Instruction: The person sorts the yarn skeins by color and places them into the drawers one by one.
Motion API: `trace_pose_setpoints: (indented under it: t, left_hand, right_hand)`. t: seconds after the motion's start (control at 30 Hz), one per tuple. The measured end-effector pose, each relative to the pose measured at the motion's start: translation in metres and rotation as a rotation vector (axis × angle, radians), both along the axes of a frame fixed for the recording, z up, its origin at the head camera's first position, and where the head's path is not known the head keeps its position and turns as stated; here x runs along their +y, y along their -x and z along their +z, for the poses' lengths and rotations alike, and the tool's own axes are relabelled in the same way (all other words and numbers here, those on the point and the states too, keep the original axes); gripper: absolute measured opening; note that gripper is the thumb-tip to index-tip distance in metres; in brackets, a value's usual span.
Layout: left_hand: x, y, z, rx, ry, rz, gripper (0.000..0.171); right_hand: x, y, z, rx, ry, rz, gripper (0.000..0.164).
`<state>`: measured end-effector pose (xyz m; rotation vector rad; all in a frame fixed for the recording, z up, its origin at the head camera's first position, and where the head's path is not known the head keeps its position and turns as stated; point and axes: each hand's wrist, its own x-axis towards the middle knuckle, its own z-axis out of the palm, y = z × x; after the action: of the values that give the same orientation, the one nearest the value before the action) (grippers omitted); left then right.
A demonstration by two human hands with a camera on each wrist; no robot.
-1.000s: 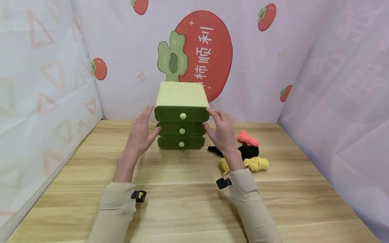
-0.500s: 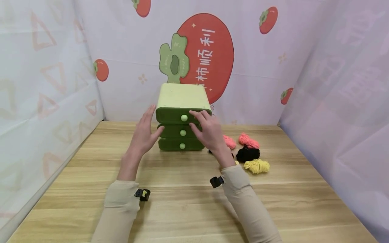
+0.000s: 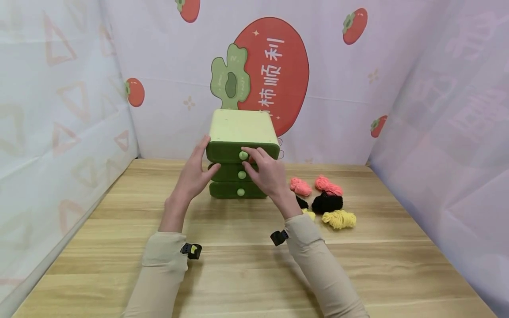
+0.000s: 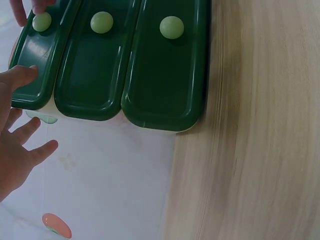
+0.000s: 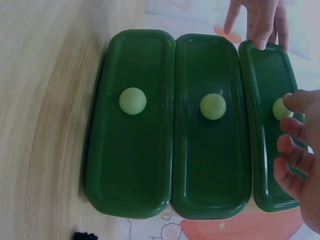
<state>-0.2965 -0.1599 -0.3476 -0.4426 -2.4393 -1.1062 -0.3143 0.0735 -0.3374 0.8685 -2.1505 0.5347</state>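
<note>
A small cream drawer unit with three dark green drawers stands at the back of the table. Each drawer front bears a round pale green knob. My right hand pinches the top drawer's knob between thumb and forefinger, its other fingers bent loosely beside the drawer front. At the unit's left side is my left hand, fingers extended along the upper edge. In the left wrist view its thumb lies by the end of the top drawer front. All the drawers look closed.
To the unit's right lie bundles of yarn: pink, black and yellow, with more bundles partly behind my right wrist. Fabric walls with a tomato print enclose the wooden table at the back and sides.
My right hand has moved left from the unit's right edge to the top drawer's knob, uncovering more yarn. My left hand has come slightly closer to the unit's left side.
</note>
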Motion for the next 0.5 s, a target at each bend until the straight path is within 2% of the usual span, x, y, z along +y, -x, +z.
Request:
trace_pose_setpoints:
  t: [0.3, 0.5]
  left_hand:
    - [0.0029, -0.0035, -0.0020, -0.013, -0.063, -0.033, 0.082]
    - [0.0035, -0.0026, -0.0033, -0.033, -0.083, -0.055, 0.083]
  right_hand:
    - [-0.0047, 0.0053, -0.0033, -0.049, 0.035, -0.032, 0.027]
    - [-0.0060, 0.0072, -0.0040, -0.051, 0.058, -0.051, 0.024]
